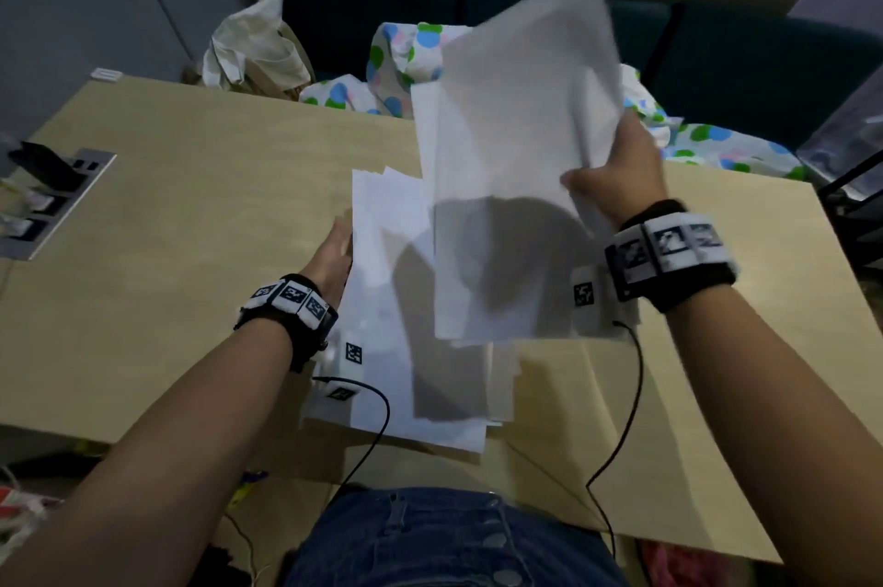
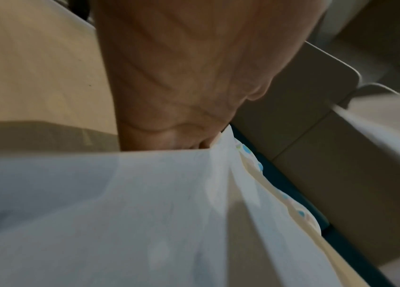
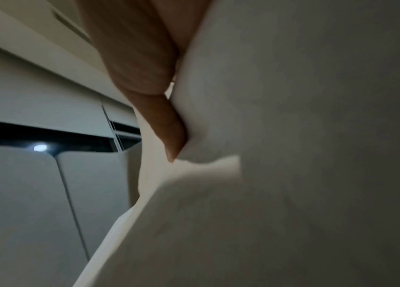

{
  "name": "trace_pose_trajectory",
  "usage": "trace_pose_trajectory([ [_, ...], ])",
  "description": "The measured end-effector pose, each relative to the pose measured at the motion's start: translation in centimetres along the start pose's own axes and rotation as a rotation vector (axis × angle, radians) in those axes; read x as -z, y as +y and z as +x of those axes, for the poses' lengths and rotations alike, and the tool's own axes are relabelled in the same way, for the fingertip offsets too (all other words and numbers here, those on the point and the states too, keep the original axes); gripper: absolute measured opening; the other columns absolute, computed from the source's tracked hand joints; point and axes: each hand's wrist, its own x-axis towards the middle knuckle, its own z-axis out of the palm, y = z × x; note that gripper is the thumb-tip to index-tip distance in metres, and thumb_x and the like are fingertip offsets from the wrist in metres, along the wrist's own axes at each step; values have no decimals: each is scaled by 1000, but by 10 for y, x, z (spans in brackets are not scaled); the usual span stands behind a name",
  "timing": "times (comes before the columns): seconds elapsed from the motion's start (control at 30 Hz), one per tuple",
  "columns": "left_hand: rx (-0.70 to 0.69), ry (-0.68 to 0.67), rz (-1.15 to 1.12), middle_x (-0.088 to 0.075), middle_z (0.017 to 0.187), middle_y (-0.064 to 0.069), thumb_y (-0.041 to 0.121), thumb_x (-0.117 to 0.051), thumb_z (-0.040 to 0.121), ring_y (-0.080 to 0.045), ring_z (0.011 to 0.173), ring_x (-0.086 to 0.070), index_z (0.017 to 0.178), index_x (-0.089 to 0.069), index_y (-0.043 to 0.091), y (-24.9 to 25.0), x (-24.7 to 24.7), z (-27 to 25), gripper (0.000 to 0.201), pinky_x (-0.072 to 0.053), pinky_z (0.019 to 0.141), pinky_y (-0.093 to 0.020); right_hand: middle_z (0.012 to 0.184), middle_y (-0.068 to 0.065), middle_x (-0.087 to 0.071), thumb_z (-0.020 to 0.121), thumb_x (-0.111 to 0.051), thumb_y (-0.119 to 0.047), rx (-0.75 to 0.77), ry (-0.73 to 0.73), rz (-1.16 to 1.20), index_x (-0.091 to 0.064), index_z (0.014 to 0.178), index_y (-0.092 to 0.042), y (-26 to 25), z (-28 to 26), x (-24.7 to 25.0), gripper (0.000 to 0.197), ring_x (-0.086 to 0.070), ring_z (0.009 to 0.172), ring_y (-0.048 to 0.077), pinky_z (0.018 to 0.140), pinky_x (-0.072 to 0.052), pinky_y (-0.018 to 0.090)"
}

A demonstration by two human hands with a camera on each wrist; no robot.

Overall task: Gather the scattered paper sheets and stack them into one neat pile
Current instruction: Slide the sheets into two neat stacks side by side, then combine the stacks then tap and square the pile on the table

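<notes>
My right hand (image 1: 616, 175) pinches several white sheets (image 1: 516, 132) by their right edge and holds them tilted in the air above the table (image 1: 191, 204). In the right wrist view one of its fingers (image 3: 167, 124) presses into that paper (image 3: 292, 136). A loose pile of white sheets (image 1: 396, 299) lies on the table below, its edges uneven, partly in the raised sheets' shadow. My left hand (image 1: 334, 252) lies with straight fingers along the pile's left edge. In the left wrist view the palm (image 2: 182, 77) meets the paper (image 2: 96, 213), which hides the fingertips.
A polka-dot cloth (image 1: 396, 51) and a beige cloth bag (image 1: 253, 46) sit along the table's far edge. A socket panel (image 1: 52, 199) is set into the table at the left. Black cables (image 1: 621, 419) hang from both wrists over the near edge.
</notes>
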Motion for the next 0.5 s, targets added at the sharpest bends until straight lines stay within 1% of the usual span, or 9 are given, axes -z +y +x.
trace_pose_trajectory([
  [0.1, 40, -44, 3, -73, 98, -10, 80, -18, 81, -28, 90, -65, 131, -54, 21, 0, 5, -2, 86, -51, 73, -35, 109, 17, -55, 67, -78, -7, -114, -157, -53, -47, 117, 2, 21, -18, -41, 60, -54, 104, 26, 62, -27, 17],
  [0.17, 43, 0, 19, -70, 109, -7, 77, -20, 84, -28, 94, -66, 132, -52, 25, 3, 1, -4, 78, -54, 71, -34, 120, 21, -55, 71, -77, -9, -201, -255, -63, -43, 120, 2, 36, -34, -69, 60, -54, 110, 32, 66, -32, 22],
  [0.2, 25, 17, 65, -65, 121, -6, 76, -24, 84, -28, 103, -64, 133, -51, 25, 5, 1, -5, 75, -54, 76, -36, 122, 21, -54, 73, -76, -10, -249, -303, -64, -41, 123, 1, 41, -41, -81, 62, -55, 111, 34, 68, -35, 27],
  [0.23, 8, 32, 96, -56, 135, -3, 78, -34, 80, -28, 117, -58, 137, -48, 24, 3, 3, -2, 79, -50, 89, -40, 124, 21, -53, 74, -76, -11, -300, -343, -54, -38, 126, -1, 48, -47, -92, 66, -55, 112, 35, 70, -39, 30],
  [0.3, 28, 19, 152, -36, 153, -2, 83, -59, 59, -27, 139, -37, 144, -40, 25, -4, 9, 10, 105, -31, 113, -48, 135, 20, -47, 74, -78, -20, -404, -417, -28, -27, 138, -3, 58, -54, -107, 83, -50, 122, 36, 83, -46, 36],
  [0.33, 43, 23, 197, -29, 157, -3, 77, -64, 62, -26, 144, -29, 146, -36, 23, -5, 6, 9, 104, -23, 117, -46, 143, 20, -39, 75, -78, -29, -438, -445, -75, -19, 143, -2, 63, -57, -112, 95, -42, 130, 36, 96, -44, 41],
  [0.37, 41, 60, 232, -25, 158, -3, 66, -61, 76, -25, 146, -23, 148, -33, 18, -4, 1, 3, 91, -18, 119, -43, 149, 21, -30, 76, -75, -39, -456, -453, -170, -11, 147, 0, 69, -59, -115, 103, -33, 137, 36, 107, -37, 44],
  [0.43, 28, 130, 274, -21, 159, -7, 43, -52, 93, -23, 148, -18, 148, -30, 10, -5, -4, 1, 68, -16, 117, -38, 154, 21, -18, 83, -63, -50, -466, -430, -305, -1, 149, 1, 77, -62, -115, 104, -20, 142, 37, 114, -25, 48],
  [0.5, 11, 176, 277, -25, 158, -10, 35, -51, 95, -24, 147, -21, 146, -34, 6, -10, -6, 8, 61, -19, 115, -37, 158, 18, -10, 88, -53, -51, -450, -466, -279, 4, 149, 1, 80, -68, -115, 99, -14, 145, 34, 117, -20, 47],
])
